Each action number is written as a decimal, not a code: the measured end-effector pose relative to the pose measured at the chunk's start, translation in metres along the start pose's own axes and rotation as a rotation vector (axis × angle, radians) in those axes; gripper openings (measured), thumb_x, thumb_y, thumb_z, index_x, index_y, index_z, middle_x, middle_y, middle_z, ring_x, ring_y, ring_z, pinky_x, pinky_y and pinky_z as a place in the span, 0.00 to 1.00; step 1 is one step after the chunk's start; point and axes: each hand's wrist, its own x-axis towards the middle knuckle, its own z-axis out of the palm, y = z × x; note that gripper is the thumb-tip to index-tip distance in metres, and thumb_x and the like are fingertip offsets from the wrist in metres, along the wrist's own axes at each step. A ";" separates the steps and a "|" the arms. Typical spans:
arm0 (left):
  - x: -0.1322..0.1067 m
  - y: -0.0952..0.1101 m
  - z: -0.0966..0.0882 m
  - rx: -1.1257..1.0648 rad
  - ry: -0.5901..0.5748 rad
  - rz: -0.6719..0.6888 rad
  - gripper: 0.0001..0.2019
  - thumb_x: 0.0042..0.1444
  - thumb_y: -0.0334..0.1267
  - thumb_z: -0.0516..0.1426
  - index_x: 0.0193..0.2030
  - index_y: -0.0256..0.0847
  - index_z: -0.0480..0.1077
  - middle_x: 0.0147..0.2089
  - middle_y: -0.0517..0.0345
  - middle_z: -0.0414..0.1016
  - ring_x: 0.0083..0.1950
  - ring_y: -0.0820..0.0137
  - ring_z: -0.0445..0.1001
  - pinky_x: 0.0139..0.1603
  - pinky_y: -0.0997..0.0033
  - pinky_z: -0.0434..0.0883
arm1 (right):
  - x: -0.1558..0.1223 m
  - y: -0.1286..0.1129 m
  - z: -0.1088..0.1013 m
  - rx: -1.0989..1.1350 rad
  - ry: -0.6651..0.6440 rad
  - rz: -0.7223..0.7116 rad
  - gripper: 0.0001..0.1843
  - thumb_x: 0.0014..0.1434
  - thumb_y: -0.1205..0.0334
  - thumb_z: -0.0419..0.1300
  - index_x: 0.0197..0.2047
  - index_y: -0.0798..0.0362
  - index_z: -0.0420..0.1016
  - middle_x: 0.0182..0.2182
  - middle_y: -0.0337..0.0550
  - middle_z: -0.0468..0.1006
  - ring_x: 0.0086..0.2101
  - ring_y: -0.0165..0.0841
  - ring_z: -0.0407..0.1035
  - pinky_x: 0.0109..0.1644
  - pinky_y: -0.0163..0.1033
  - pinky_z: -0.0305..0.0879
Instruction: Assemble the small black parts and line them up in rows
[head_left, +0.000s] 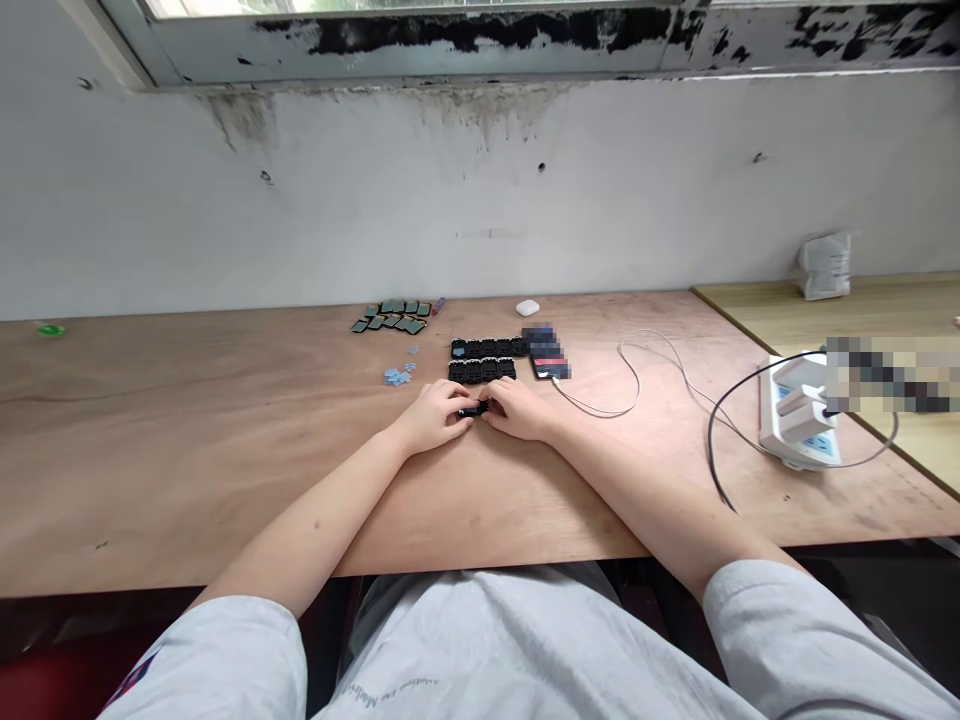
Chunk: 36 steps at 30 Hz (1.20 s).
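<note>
Between my two hands is a small black plastic part (472,409), low over the wooden table and partly covered by fingers. My left hand (436,416) grips its left end, fingers curled. From the other side my right hand (517,409) pinches its right end. Just beyond lie two rows of similar black plastic parts, a nearer row (481,371) and a farther row (487,348); a pale blue piece shows at the farther row's left end. Left of them is a small pile of light blue pieces (396,377). Several dark green-grey square modules (397,315) lie behind that pile.
A phone (547,352) with a white cable sits right of the rows. Behind it is a white case (528,308). A power strip (799,415) with plugs and a black cable stands at the right. A white packet (825,266) rests by the wall (375,200).
</note>
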 end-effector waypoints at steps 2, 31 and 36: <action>0.000 -0.003 0.001 0.003 -0.010 0.001 0.14 0.65 0.42 0.57 0.55 0.50 0.79 0.58 0.49 0.75 0.61 0.56 0.70 0.65 0.50 0.66 | 0.000 -0.001 -0.001 -0.006 -0.009 0.011 0.11 0.62 0.65 0.64 0.49 0.53 0.74 0.45 0.46 0.79 0.48 0.40 0.70 0.52 0.41 0.64; 0.005 -0.016 0.001 -0.120 -0.003 0.047 0.12 0.66 0.38 0.58 0.53 0.47 0.78 0.57 0.53 0.80 0.59 0.59 0.74 0.62 0.54 0.70 | 0.001 0.002 0.003 -0.003 0.026 -0.025 0.19 0.61 0.68 0.63 0.56 0.54 0.75 0.47 0.48 0.80 0.48 0.40 0.71 0.55 0.43 0.65; 0.002 -0.020 0.000 -0.030 -0.034 0.107 0.16 0.68 0.36 0.54 0.58 0.50 0.78 0.62 0.53 0.77 0.60 0.58 0.74 0.61 0.53 0.70 | 0.004 0.004 0.005 -0.047 0.019 -0.050 0.17 0.60 0.67 0.62 0.53 0.54 0.76 0.46 0.48 0.79 0.47 0.40 0.71 0.54 0.43 0.66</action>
